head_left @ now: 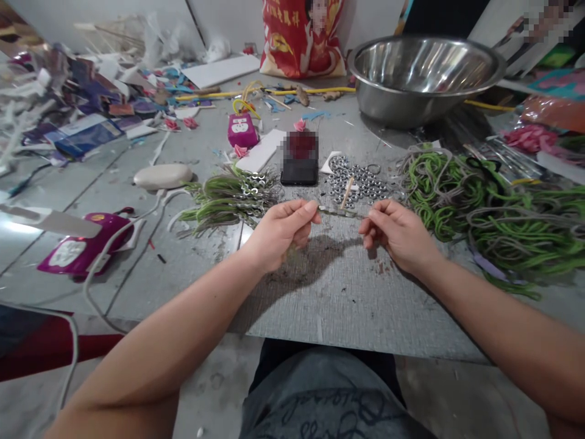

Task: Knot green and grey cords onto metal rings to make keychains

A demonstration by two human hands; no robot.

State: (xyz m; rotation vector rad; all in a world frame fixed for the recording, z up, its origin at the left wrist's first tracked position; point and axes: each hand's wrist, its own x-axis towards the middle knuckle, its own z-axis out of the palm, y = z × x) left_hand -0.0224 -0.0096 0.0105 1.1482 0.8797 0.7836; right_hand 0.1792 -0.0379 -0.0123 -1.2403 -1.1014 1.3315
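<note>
Left hand point(286, 233) and right hand point(398, 233) pinch a thin greenish-grey strand point(340, 212), probably cord. Small silver metal rings point(365, 185) lie beyond.

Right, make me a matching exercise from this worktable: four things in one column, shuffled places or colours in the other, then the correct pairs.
Things:
1. Thin strand
2. Small silver metal pieces
3. Steel basin
4. Large cord heap

Places or colours:
A. Right of the red bag
B. Green and grey
C. Between the left hand and right hand
D. Partly under a short wooden stick

Pairs: 1-C, 2-D, 3-A, 4-B
</note>
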